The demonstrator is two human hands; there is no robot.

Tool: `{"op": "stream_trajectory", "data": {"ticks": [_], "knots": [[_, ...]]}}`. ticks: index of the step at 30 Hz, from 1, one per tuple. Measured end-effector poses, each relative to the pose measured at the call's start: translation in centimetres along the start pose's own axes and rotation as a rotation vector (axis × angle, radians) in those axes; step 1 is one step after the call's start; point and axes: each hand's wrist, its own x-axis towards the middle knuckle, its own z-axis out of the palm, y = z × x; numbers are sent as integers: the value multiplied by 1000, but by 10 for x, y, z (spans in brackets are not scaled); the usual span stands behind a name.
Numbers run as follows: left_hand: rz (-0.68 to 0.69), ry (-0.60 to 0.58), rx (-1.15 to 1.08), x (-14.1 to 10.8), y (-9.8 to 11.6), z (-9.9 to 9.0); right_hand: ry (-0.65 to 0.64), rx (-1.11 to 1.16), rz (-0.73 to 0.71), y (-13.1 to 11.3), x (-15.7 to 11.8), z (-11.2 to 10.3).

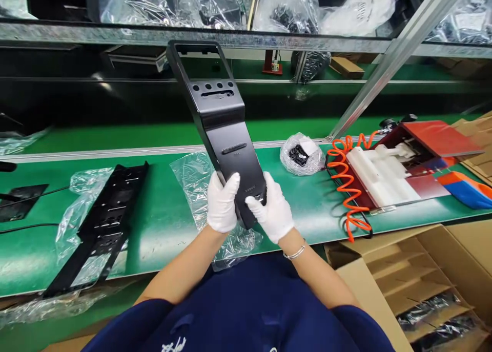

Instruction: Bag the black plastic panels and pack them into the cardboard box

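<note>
Deep black on the panel (235,139), paling to a grey sheen across the front, with 1 row of 4 darker circles (207,86) near the top. Plain white on the left glove (222,204) and right glove (272,209). Navy on the shirt (246,311), with white lettering (175,345); silver on the bangle (295,252). Green on the bench (165,208), streaked with whitish glare. Black on the bracket (115,193). Colourless on the bag (194,178), flecked with white glints. Vivid orange on the hose (343,177). Red on the machine (442,139), with milky white on its block (384,180). Split between blue and orange on the wedge (466,188). Mottled grey on the rail (277,39), smoother silver on the post (402,55). Brown on the carton (369,290).
</note>
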Motion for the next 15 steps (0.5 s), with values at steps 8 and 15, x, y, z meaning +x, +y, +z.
{"op": "stream_trajectory", "data": {"ticks": [8, 15], "knots": [[-7, 56, 11, -6, -4, 2, 80, -46, -32, 3, 10, 6], [1, -41, -27, 2, 2, 0, 14, 455, -22, -2, 8, -18]]}}
